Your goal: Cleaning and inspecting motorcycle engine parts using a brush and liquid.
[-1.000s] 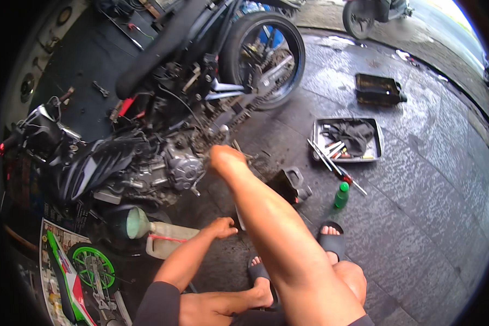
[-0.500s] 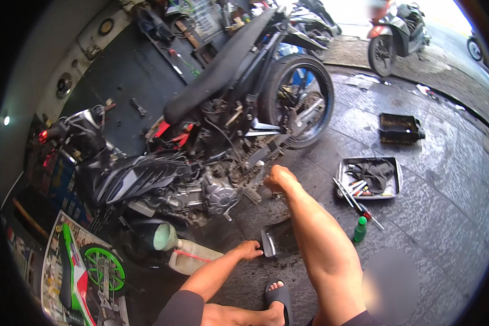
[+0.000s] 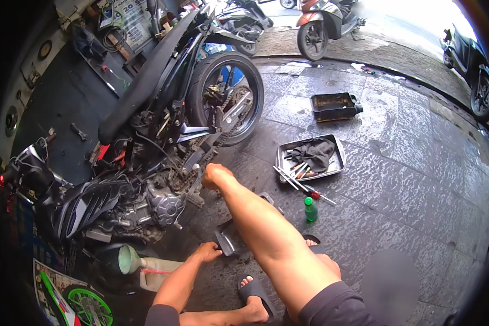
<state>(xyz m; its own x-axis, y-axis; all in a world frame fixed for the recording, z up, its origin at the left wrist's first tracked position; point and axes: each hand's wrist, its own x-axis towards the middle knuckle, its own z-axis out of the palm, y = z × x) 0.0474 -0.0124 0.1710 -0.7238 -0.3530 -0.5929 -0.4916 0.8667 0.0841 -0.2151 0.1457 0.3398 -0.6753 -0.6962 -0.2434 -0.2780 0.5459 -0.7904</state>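
Observation:
My right hand [image 3: 217, 176] is closed in a fist beside the lower frame of a partly stripped black motorcycle [image 3: 141, 98], between its engine [image 3: 165, 207] and rear wheel. The back of the hand hides what its fingers grip. A small pale knob [image 3: 196, 167] shows just left of the fist. Lower down, my left hand [image 3: 206, 251] has its fingers curled at the near left edge of a shallow black tray [image 3: 231, 242] on the floor. My right forearm covers part of that tray.
A funnel [image 3: 128, 259] sits in a pale jug [image 3: 157, 276] by my left forearm. To the right are a tool tray [image 3: 339, 157] with a dark rag, a green bottle [image 3: 310, 210] and a cut-open black container [image 3: 334, 107]. Scooters [image 3: 313, 32] stand beyond the floor edge.
My view has turned to the right, so the motorcycle, trays and bottle sit farther left. A parked scooter shows more fully at the right. Both hands keep about the same places by the motorcycle and tray.

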